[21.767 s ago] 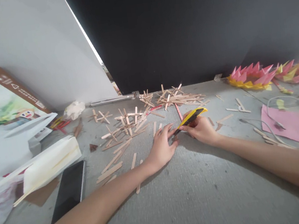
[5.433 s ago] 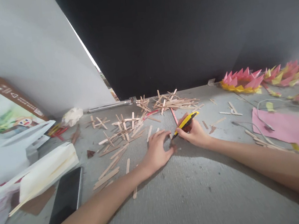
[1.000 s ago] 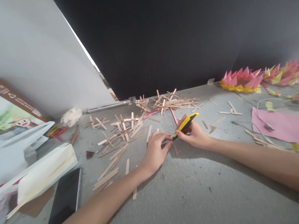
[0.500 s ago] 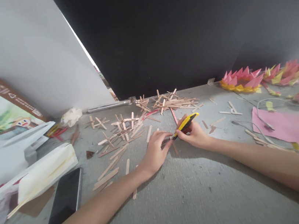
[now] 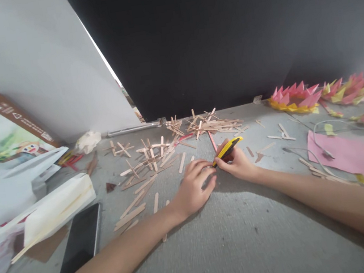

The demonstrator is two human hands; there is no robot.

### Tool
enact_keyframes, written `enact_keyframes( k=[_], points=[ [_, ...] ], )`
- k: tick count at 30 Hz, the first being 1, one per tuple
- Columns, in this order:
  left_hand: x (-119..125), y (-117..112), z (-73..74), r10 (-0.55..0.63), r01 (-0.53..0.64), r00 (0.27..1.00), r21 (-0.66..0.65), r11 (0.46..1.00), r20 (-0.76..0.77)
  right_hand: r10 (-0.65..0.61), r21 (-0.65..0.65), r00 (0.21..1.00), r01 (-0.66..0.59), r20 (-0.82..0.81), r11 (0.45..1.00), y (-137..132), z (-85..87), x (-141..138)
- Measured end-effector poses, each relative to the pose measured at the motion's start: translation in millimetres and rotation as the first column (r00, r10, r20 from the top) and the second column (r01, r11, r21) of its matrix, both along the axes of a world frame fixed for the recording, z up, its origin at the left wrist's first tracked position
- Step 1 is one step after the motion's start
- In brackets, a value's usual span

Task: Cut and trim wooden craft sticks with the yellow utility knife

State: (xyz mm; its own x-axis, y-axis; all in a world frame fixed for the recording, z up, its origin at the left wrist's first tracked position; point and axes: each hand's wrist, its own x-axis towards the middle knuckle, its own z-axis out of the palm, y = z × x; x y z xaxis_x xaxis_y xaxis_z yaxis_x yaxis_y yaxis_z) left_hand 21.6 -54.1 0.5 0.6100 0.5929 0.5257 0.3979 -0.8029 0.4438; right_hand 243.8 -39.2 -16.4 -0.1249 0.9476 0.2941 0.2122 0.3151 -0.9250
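Note:
My right hand (image 5: 238,164) grips a yellow and black utility knife (image 5: 227,147), its tip pointing down-left at the grey tabletop (image 5: 237,237). My left hand (image 5: 193,184) lies beside it with its fingers curled and pressed down by the knife tip; whatever is under them is hidden. Loose wooden craft sticks (image 5: 137,206) lie left of that hand. A heap of sticks and glued stick crosses (image 5: 207,124) sits just beyond both hands, with a pink pencil (image 5: 211,141) among them.
A black phone (image 5: 78,243), a white folded packet (image 5: 56,208) and a printed box (image 5: 1,130) lie at the left. Pink paper (image 5: 357,152), a grey cable (image 5: 324,134) and pink-yellow paper flowers (image 5: 298,95) are at the right. A dark panel (image 5: 222,36) stands behind.
My left hand has slid slightly right and nearer, its fingers closing over the spot by the knife tip. The short stick seen there half a second ago is covered now.

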Motion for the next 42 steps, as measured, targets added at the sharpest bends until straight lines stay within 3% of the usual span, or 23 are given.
enact_keyframes(
  k=[13,29,42],
  points=[
    [0.3,1.9,-3.5,-0.043,0.043,0.999,-0.002,0.999,0.004,0.063,0.045,0.998,-0.064,0.011,0.997,-2.0,3.5,0.9],
    [-1.3,2.0,-5.6,-0.053,0.054,0.998,-0.028,0.998,0.036,0.082,0.001,0.996,-0.082,-0.037,0.997,-3.1,5.0,1.7],
    [-0.6,3.6,-5.5,-0.068,0.069,0.992,-0.009,0.998,0.111,0.004,0.033,1.000,-0.004,0.012,0.999,-0.7,6.9,-0.6]
  ],
)
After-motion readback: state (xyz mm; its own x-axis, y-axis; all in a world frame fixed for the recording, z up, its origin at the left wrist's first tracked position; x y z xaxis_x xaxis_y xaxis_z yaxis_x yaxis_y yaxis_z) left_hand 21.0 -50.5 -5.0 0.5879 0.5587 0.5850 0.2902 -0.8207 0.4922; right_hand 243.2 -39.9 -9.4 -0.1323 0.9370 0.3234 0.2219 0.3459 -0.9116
